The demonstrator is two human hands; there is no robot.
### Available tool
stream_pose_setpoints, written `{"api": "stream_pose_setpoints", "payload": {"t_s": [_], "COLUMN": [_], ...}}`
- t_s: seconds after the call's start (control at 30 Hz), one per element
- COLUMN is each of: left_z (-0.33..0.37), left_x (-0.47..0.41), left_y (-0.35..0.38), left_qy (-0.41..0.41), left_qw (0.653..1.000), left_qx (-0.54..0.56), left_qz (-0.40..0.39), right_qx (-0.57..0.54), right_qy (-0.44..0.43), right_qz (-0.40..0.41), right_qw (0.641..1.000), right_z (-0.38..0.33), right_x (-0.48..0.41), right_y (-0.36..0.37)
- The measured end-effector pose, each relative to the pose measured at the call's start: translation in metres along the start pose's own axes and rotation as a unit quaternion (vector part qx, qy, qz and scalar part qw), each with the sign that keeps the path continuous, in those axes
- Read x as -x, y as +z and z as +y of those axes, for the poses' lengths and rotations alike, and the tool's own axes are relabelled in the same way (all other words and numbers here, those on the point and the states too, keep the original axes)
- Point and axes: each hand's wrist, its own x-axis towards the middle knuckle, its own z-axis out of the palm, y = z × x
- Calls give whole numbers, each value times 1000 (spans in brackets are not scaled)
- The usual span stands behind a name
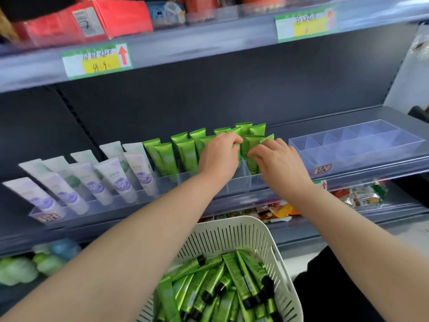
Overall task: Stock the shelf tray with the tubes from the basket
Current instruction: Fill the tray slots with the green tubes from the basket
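Clear plastic tray (239, 185): left hand (219, 156), right hand (279, 159) pinch glossy green tubes (267, 138).

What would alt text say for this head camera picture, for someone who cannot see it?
A person's left hand and right hand each grip green tubes standing in a clear shelf tray. Below, a white basket holds many more lying loose. White and purple tubes stand to the left on the same shelf.
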Motion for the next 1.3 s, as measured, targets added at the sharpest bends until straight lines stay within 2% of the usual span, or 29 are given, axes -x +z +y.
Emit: {"api": "stream_pose_setpoints", "payload": {"t_s": [0.13,0.33,0.5,0.7,0.9,1.13,1.3], "left_z": [-21,-64,-102,-142,-172,-195,-202], "left_x": [33,84,133,188,218,240,243], "left_y": [-7,0,19,44,58,65,70], "left_qy": [18,26,-19,-134,-192,-222,-246], "left_qw": [998,982,975,959,943,937,934], "left_qx": [-53,-131,-121,-83,-78,-56,-35], "left_qz": [-38,-135,-187,-235,-261,-263,-258], "right_qx": [6,1,-2,-1,3,-3,25], "right_qy": [-12,-27,-21,6,48,122,115], "right_qz": [-34,-120,-213,-367,-477,-544,-564], "right_qw": [999,992,977,930,878,830,817], "right_z": [-16,-39,-55,-66,-79,-95,-106], "right_x": [20,58,93,136,156,163,165], "right_y": [14,43,71,108,141,175,192]}}
